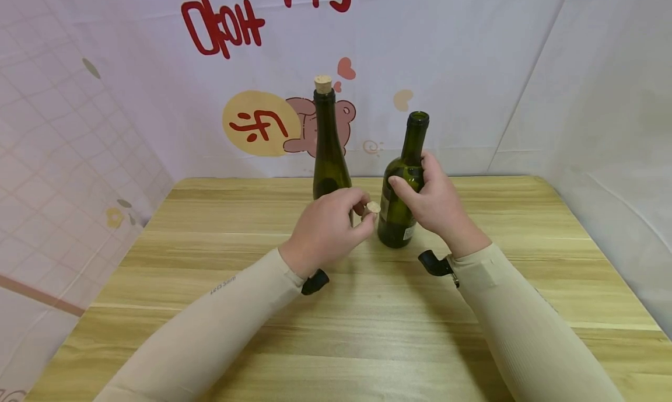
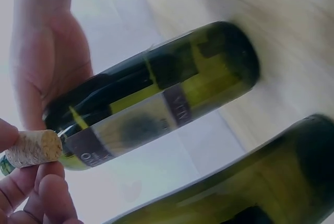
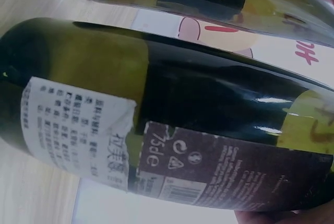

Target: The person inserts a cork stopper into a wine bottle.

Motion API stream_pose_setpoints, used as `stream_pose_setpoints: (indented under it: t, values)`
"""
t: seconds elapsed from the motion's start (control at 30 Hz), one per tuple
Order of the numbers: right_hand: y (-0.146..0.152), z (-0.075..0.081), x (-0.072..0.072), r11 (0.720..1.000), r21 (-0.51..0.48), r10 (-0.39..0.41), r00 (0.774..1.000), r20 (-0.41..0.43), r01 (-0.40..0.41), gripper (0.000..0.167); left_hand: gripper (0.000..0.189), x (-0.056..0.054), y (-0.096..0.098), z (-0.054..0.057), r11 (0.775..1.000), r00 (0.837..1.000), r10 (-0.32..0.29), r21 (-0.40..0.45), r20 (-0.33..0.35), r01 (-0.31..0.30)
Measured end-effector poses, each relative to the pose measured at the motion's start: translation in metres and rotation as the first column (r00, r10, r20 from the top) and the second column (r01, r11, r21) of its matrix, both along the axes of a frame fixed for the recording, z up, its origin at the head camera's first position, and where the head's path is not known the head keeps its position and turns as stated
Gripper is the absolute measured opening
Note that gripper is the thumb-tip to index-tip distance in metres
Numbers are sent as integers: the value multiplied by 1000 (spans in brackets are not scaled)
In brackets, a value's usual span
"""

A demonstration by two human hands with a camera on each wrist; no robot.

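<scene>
My left hand (image 1: 331,227) pinches a cork (image 2: 35,148) between thumb and fingers, in front of the taller green bottle. That taller bottle (image 1: 328,145) stands upright with another cork (image 1: 322,84) in its mouth. To its right is a shorter green wine bottle (image 1: 399,209), its mouth uncorked. My right hand (image 1: 436,201) grips this bottle at the shoulder, thumb on the near side and fingers round the right. The right wrist view shows a white paper label (image 3: 78,130) and a dark back label (image 3: 224,166) on it.
Both bottles are toward the back of a wooden table (image 1: 336,343). Behind the table hangs a white backdrop (image 1: 462,52) printed with red characters, hearts and a pink bear (image 1: 343,119). Black wrist mounts (image 1: 434,263) sit by the sleeves.
</scene>
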State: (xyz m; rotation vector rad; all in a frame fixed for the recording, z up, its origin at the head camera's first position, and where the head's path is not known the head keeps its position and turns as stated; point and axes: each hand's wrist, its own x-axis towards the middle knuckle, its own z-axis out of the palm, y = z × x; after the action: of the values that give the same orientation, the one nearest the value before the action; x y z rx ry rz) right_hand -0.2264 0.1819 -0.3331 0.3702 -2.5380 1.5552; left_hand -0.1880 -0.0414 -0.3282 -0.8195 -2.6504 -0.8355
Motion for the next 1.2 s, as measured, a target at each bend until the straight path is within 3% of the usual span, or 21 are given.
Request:
stream_pose_setpoints:
  t: [0.4,0.63,0.93,1.2]
  values:
    - [0,1,0,1000,4,-3,1000,2,3,56,18,-9,5,24,995,1000,1,98,-26,2]
    - [0,0,0,1000,1,17,1000,2,-17,57,21,-13,10,36,989,1000,-10,150,6,9]
    - [0,0,-1,1000,7,11,1000,11,-11,59,13,-21,16,47,970,999,-48,238,-13,50]
    - [0,0,-1,1000,-14,20,1000,6,-20,59,16,-26,22,60,961,998,-45,273,-33,52]
